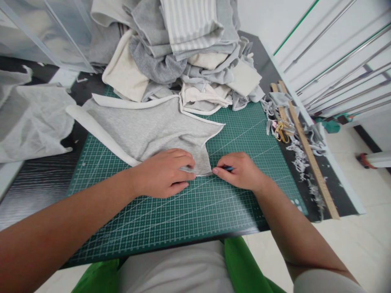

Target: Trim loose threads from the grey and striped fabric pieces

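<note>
A piece of light grey knit fabric (137, 126) with white rolled edges lies spread over a green cutting mat (171, 215). My left hand (166, 173) rests on its near edge, palm down, fingers slightly bent and apart, pressing the cloth against the mat. At the fabric's near right corner, my right hand (240, 171) is closed in a pinch. A thin dark blue tool (227, 168) shows between its fingers; most of it is hidden, so its kind is unclear. The pinching fingertips touch or nearly touch the fabric corner.
A heap of grey, cream and striped fabric (189, 28) stands at the back. Sheer white cloth (39, 118) lies left, below a clear plastic bin (58, 32). On the right are gold-handled scissors (281, 132), wooden rulers (311, 158), scraps (297, 156) and a metal rack (339, 77).
</note>
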Demonstrator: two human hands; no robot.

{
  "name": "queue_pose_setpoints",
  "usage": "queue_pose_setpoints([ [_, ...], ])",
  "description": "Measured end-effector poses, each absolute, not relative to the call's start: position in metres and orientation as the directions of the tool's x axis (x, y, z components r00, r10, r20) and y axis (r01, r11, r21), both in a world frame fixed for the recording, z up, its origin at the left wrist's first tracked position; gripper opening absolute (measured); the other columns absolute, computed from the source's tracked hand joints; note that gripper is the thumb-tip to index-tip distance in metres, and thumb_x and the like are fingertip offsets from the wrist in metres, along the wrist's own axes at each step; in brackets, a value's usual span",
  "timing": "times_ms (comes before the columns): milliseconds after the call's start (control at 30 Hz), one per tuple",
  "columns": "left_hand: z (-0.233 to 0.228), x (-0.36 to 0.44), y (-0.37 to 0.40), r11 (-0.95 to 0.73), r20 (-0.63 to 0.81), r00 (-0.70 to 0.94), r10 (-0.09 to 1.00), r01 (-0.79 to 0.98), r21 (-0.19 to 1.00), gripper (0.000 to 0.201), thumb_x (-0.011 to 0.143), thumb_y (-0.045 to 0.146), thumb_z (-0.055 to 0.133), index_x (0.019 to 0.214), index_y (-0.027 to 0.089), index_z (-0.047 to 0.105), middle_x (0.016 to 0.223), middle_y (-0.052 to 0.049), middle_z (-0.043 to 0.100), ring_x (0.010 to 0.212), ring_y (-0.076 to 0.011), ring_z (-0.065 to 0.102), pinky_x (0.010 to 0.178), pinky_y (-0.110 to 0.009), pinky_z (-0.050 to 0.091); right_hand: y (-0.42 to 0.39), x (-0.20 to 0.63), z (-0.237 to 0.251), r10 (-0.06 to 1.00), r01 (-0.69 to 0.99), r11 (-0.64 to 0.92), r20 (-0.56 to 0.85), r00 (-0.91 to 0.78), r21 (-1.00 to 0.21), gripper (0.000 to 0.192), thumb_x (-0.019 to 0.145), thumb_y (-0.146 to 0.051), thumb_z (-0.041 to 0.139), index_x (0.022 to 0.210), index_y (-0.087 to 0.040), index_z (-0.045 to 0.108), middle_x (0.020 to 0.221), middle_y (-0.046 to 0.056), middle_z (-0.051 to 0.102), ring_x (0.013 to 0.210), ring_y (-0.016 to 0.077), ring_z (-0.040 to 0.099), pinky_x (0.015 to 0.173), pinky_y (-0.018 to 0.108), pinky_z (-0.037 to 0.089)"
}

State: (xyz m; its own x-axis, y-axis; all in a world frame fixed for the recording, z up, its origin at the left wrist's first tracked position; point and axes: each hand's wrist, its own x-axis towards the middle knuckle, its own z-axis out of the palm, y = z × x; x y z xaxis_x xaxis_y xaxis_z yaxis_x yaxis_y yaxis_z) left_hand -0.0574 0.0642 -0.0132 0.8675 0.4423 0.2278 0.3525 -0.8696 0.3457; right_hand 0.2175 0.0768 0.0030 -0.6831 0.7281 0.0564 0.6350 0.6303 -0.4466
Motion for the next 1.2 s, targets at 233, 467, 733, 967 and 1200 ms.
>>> queue_pose_setpoints([
  [233,-0.0142,-0.0569,0.0644,-0.865,0.220,0.869,0.444,0.351,0.357,0.025,0.089,0.031,0.056,0.110,0.024,0.068,0.117,-0.008,0.057,0.113,-0.0257,0.050,0.098,-0.046,0.043,0.0760,0.2149,0.0017,0.721,0.624,0.637,0.063,-0.690,-0.453,0.027,0.088,-0.038,0.057,0.072,-0.018,0.064,0.061,0.001,0.061,0.059,0.0122,0.055,0.060,0.025,0.036],
  [467,-0.0145,-0.0568,0.0650,-0.870,0.236,0.868,0.437,0.342,0.355,0.025,0.088,0.031,0.057,0.110,0.023,0.068,0.115,-0.008,0.057,0.112,-0.0255,0.051,0.097,-0.046,0.043,0.0758,0.2147,0.0004,0.723,0.621,0.636,0.072,-0.687,-0.458,0.028,0.088,-0.039,0.057,0.072,-0.017,0.064,0.061,0.001,0.061,0.059,0.0120,0.056,0.060,0.025,0.036],
  [733,-0.0142,-0.0578,0.0640,-0.868,0.225,0.868,0.442,0.351,0.351,0.026,0.089,0.031,0.055,0.111,0.023,0.067,0.117,-0.008,0.057,0.112,-0.0255,0.050,0.098,-0.045,0.042,0.0755,0.2140,0.0021,0.763,0.655,0.595,0.070,-0.643,-0.466,0.031,0.089,-0.038,0.056,0.066,-0.018,0.062,0.058,-0.001,0.059,0.054,0.0100,0.052,0.056,0.024,0.032],
  [967,-0.0148,-0.0581,0.0638,-0.869,0.224,0.870,0.440,0.350,0.350,0.025,0.089,0.031,0.055,0.110,0.024,0.068,0.116,-0.008,0.057,0.112,-0.0254,0.050,0.098,-0.045,0.042,0.0752,0.2128,0.0023,0.796,0.701,0.558,0.046,-0.604,-0.444,0.038,0.091,-0.040,0.052,0.061,-0.018,0.057,0.053,-0.002,0.053,0.050,0.0088,0.047,0.054,0.025,0.029],
  [1200,-0.0143,-0.0581,0.0641,-0.866,0.226,0.866,0.447,0.356,0.351,0.026,0.089,0.032,0.056,0.110,0.023,0.068,0.117,-0.008,0.057,0.112,-0.0257,0.050,0.097,-0.045,0.042,0.0729,0.2086,0.0036,0.770,0.707,0.599,0.031,-0.637,-0.376,0.041,0.093,-0.040,0.049,0.058,-0.018,0.050,0.051,-0.003,0.047,0.050,0.0079,0.043,0.054,0.025,0.026],
])
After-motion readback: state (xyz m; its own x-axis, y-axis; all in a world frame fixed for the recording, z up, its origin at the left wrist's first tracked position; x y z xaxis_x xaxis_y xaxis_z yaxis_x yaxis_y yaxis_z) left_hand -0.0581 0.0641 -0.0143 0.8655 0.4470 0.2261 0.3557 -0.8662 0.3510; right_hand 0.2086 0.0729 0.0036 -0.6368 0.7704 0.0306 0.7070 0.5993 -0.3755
